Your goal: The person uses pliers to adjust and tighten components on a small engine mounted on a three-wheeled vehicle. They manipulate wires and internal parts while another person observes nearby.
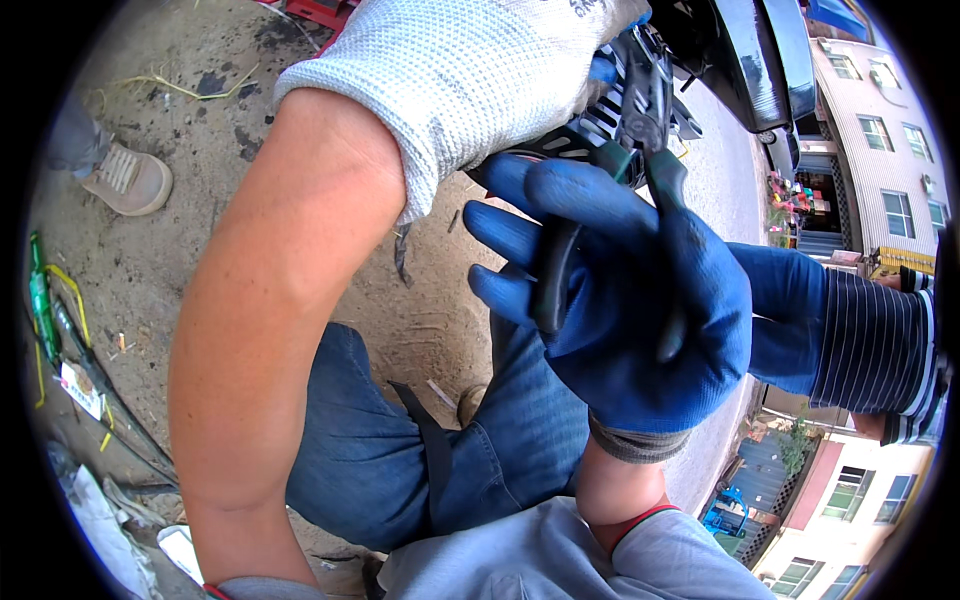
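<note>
My right hand [650,310], in a blue-coated glove with a grey cuff, is turned palm up around a pair of pliers. One dark handle [556,280] of the pliers [645,100] lies against my curled fingers and the other runs along the palm. The metal jaws point up to a black slotted part [570,140] of a vehicle. My left hand [480,75], in a white knit glove, reaches to that same part beside the jaws. Only a bit of blue fingertip shows there; most of its fingers are hidden, so its grip cannot be made out.
A glossy black body panel [755,60] rises at the upper right. Another person in jeans and a striped top [870,340] stands at the right. A sneaker [130,180] is at the left on bare ground, with a green bottle [42,300] and cables [110,400] nearby.
</note>
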`<state>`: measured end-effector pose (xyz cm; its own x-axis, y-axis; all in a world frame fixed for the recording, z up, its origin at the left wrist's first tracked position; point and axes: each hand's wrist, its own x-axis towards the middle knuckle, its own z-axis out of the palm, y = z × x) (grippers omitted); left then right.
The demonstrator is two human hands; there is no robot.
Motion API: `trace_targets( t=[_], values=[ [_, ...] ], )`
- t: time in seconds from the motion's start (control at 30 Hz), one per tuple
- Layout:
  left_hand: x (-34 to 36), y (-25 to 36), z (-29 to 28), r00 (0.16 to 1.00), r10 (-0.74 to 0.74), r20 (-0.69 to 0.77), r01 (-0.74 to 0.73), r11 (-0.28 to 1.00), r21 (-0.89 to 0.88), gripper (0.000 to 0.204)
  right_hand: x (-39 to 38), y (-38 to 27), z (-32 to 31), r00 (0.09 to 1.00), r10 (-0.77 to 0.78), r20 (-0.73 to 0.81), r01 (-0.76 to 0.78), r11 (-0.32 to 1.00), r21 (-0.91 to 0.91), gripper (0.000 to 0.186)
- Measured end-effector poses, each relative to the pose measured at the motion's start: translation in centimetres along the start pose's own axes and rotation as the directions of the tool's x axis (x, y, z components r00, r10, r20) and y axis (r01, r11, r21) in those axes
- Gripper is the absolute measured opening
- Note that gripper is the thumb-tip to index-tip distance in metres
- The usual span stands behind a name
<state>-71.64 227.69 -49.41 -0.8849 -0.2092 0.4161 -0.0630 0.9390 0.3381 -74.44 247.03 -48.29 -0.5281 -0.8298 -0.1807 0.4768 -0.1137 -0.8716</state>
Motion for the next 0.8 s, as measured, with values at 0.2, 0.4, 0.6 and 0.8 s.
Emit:
trace_targets(
  t=[0.2, 0.4, 0.6, 0.8],
  values=[
    [0.5, -0.5, 0.5, 0.999, -0.008, 0.039, 0.007, 1.0, 0.027, 0.057, 0.9, -0.2, 1.3, 0.993, -0.065, -0.101, 0.068, 0.997, 0.025, 0.061],
    [0.4, -0.6, 1.2, 0.998, 0.013, -0.056, -0.011, 0.999, 0.043, 0.059, 1.4, -1.1, 0.4, 1.0, -0.023, -0.019, 0.024, 0.999, 0.026, 0.07],
    [0.4, -0.1, 0.5, 1.0, 0.008, -0.026, -0.006, 0.999, 0.053, 0.059, 1.5, -1.3, 0.1, 0.999, -0.048, 0.004, 0.048, 0.997, -0.055, 0.069],
    [0.1, -0.1, -0.2, 1.0, 0.002, 0.008, -0.002, 1.0, -0.013, 0.057, 1.8, -1.4, -0.1, 0.997, -0.067, 0.049, 0.065, 0.997, 0.027, 0.069]
  ],
)
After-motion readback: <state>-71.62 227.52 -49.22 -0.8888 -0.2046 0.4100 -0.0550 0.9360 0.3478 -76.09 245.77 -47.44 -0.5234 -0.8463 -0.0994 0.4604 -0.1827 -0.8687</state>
